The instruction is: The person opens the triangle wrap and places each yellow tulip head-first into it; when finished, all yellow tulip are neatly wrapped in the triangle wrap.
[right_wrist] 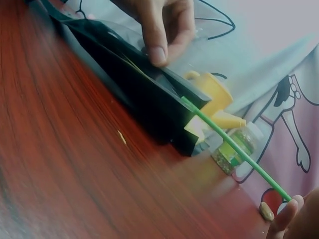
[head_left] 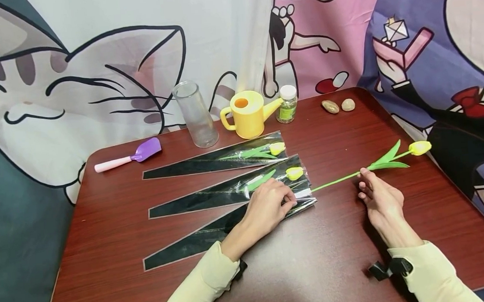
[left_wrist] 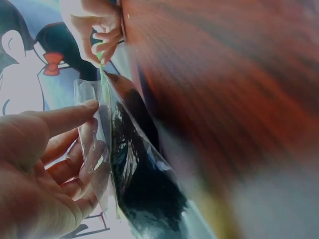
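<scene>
My right hand pinches the green stem of a yellow artificial tulip, its bloom pointing right. The stem's lower end is at the mouth of the nearest flower sleeve, black with a clear film front. My left hand pinches the clear film at that mouth between thumb and fingers. In the left wrist view the film stands away from the black backing. Beyond lie two similar sleeves, a middle one and a far one, each with a yellow tulip inside.
Along the back of the dark red table stand a clear glass vase, a yellow watering can and a small white-capped jar. Two stones lie right of them. A purple-bladed toy shovel lies back left.
</scene>
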The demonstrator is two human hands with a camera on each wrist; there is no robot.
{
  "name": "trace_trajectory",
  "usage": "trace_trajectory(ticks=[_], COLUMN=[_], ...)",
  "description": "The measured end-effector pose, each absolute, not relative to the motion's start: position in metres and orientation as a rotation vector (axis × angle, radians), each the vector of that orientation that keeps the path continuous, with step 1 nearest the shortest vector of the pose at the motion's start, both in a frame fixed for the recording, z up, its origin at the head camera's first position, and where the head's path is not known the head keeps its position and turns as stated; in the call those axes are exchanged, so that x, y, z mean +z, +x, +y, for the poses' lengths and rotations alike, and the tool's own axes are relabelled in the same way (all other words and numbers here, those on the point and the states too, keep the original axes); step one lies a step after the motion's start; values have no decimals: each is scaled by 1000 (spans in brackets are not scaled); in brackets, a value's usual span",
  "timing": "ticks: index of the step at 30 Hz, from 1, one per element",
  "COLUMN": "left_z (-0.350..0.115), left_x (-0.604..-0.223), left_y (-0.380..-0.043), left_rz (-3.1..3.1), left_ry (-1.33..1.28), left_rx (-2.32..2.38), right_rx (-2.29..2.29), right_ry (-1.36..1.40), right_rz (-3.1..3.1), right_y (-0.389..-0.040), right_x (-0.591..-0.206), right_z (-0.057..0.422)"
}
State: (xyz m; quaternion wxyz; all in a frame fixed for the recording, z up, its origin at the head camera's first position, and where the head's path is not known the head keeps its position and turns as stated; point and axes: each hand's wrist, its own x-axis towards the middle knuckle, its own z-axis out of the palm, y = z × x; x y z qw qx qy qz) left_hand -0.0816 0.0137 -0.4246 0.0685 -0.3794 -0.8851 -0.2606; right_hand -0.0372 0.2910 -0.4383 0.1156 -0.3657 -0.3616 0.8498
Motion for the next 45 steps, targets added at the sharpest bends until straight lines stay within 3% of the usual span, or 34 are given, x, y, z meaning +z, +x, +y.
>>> trace_trajectory(ticks=[20,35,45], left_z=[19,23,23], left_x=[-424,-424,-424], left_y=[-83,-83,-83], left_rz=[-2605,-2602,-2609], left_ry=[-1171,-1177,-1201], left_rx=[-786,-741,-725], right_rx=[2657,2737,2734], right_ry=[-926,-846,-945], right_rz=[-1474,-1640,-1581], right_y=[-12,-6,-2], right_x=[-442,-445,-444], right_z=[237,223,215])
